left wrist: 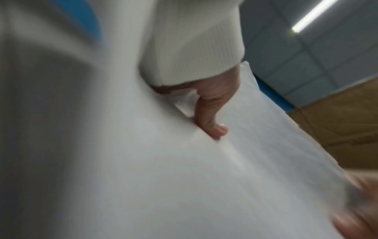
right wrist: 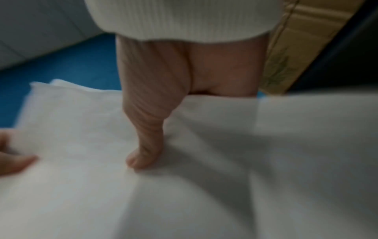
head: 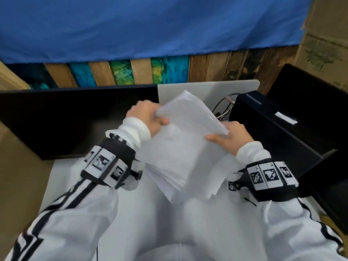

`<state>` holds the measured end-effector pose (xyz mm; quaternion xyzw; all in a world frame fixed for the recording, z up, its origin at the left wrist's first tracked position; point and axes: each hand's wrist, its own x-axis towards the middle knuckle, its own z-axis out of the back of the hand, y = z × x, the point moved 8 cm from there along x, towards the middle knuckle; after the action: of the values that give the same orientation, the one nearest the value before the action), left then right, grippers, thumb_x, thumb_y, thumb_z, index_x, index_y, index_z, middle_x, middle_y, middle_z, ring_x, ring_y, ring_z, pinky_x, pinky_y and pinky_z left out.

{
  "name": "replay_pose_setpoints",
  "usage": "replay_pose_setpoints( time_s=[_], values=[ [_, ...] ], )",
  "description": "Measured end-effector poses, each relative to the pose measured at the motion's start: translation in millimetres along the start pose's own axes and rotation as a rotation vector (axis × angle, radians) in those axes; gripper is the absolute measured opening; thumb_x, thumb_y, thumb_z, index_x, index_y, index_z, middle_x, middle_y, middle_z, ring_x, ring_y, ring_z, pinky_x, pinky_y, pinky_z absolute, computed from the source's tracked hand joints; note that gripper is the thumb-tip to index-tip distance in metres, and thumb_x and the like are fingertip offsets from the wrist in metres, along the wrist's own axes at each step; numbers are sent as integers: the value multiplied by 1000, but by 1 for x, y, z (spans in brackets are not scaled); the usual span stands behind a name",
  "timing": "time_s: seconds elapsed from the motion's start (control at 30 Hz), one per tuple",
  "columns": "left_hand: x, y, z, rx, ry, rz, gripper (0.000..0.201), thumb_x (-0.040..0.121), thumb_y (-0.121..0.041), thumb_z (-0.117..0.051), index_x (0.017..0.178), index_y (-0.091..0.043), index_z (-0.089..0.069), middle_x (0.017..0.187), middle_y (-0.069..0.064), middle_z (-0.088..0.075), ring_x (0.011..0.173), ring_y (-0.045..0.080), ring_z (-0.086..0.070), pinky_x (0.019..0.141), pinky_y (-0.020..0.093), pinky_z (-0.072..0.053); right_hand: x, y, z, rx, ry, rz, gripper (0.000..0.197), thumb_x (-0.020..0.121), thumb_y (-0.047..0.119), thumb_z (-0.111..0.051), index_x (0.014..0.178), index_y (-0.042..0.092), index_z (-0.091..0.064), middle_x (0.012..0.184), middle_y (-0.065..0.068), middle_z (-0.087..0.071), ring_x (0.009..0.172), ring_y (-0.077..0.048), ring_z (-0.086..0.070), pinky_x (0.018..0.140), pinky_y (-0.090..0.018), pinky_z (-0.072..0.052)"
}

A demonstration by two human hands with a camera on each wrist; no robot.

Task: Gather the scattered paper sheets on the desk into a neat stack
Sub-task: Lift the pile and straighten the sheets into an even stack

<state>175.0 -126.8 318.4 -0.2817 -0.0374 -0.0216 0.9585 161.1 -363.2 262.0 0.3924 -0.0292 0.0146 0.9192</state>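
Note:
A thick bundle of white paper sheets (head: 180, 144) is held up, tilted, above the white desk (head: 62, 178). My left hand (head: 148, 117) grips its upper left edge, thumb on the front face. My right hand (head: 227, 138) grips the right edge, thumb lying across the top sheet. The lower edges of the sheets fan out unevenly near my chest. In the left wrist view my left hand's thumb (left wrist: 212, 113) presses on the paper sheets (left wrist: 184, 177). The right wrist view shows my right hand's thumb (right wrist: 147, 129) on the paper sheets (right wrist: 184, 186). The fingers behind the bundle are hidden.
A black monitor back (head: 66, 117) stands at the left. A black box-like device (head: 282, 132) sits at the right with cables (head: 224, 106) beside it. A grey board (head: 207, 89) stands behind the paper. Cardboard boxes (head: 327, 40) and a blue cloth (head: 150, 27) are further back.

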Motion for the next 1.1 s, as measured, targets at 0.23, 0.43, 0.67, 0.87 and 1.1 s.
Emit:
replay_pose_setpoints(
  time_s=[0.23, 0.43, 0.67, 0.87, 1.1],
  values=[
    [-5, 69, 18, -405, -75, 119, 5, 79, -4, -69, 83, -5, -68, 79, 8, -64, 65, 14, -58, 72, 23, -52, -28, -72, -7, 298, -20, -247, 22, 76, 19, -74, 95, 10, -66, 91, -14, -68, 87, -23, -62, 79, -33, -52],
    [-22, 110, 5, -599, -192, 237, 29, 81, -6, -67, 109, 0, -65, 84, 0, -64, 78, 19, -60, 74, 28, -46, -37, -112, -64, 707, 86, -517, 101, 25, 61, -86, 114, 22, -59, 119, -5, -66, 111, -29, -61, 100, -50, -45],
    [-40, 156, -25, -814, -259, 380, 32, 82, -1, -65, 113, 4, -59, 72, -10, -60, 55, -3, -62, 55, 3, -51, -23, -83, -58, 831, 39, -417, 78, 36, 48, -84, 105, 17, -63, 115, -9, -68, 105, -27, -64, 88, -38, -51],
    [-37, 168, -47, -831, -107, 372, 61, 69, -9, -78, 125, -6, -53, 127, 11, -57, 117, 23, -52, 112, 43, -36, -11, -73, -32, 739, -156, -267, 66, 34, 60, -83, 88, 24, -68, 102, -5, -72, 102, -29, -66, 96, -45, -49],
    [-59, 194, -107, -824, -89, 405, 40, 60, -25, -85, 95, -28, -66, 81, -19, -73, 75, -14, -66, 66, 2, -49, -30, -113, -64, 695, -219, -474, 49, 75, 8, -74, 119, -3, -56, 117, -21, -63, 101, -24, -59, 83, -35, -51]
  ],
)
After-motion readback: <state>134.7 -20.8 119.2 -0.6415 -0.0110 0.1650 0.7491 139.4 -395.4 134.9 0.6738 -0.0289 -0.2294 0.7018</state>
